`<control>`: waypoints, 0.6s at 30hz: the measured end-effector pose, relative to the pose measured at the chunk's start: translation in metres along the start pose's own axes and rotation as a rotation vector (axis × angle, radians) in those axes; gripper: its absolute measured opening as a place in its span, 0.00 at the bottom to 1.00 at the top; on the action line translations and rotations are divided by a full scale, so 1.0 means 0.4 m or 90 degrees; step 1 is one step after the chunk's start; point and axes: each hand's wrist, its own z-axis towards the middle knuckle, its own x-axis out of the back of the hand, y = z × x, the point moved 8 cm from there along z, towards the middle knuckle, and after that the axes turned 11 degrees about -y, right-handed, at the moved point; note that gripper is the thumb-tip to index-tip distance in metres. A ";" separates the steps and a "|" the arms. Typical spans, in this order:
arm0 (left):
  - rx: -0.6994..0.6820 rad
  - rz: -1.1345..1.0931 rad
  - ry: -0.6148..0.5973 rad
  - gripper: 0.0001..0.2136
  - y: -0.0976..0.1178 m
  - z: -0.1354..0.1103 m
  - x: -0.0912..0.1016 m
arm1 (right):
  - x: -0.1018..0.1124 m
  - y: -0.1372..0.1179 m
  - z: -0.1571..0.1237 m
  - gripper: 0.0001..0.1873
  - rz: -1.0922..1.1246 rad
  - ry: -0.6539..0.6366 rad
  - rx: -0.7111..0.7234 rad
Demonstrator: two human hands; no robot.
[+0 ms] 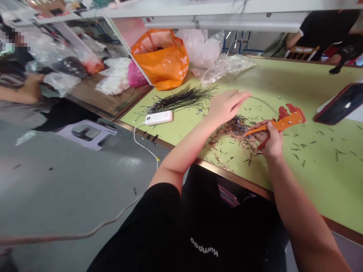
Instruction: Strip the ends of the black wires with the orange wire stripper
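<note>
Orange wire stripper (pixel 283 122) is gripped in the closed right hand (pixel 270 141), over the green table (pixel 320 177). Just left of it, the left hand (pixel 227 107) stretches out above wire scraps (pixel 235 132); whether it pinches the thin wire (pixel 263 101) is unclear.

Lilac stool (pixel 98 126) on grey, probably concrete floor (pixel 70 181)
</note>
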 end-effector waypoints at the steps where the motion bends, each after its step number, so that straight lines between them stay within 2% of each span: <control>1: -0.013 0.056 -0.023 0.18 0.008 -0.007 -0.011 | -0.003 0.002 -0.001 0.20 0.012 -0.004 -0.006; 4: -0.021 0.133 -0.039 0.18 0.017 -0.029 -0.044 | -0.011 0.008 -0.004 0.22 0.031 -0.012 -0.036; 8: 0.003 0.118 -0.051 0.17 0.014 -0.061 -0.105 | -0.018 0.005 -0.008 0.25 0.041 -0.011 -0.046; 11: 0.018 0.100 -0.074 0.16 0.002 -0.084 -0.141 | -0.026 0.002 -0.005 0.24 0.055 -0.040 -0.048; 14: 0.014 0.102 -0.081 0.15 -0.017 -0.101 -0.146 | -0.021 -0.004 0.002 0.21 0.056 -0.053 -0.047; 18: 0.052 0.100 -0.025 0.14 -0.055 -0.115 -0.109 | -0.014 -0.011 0.003 0.20 0.099 -0.048 -0.072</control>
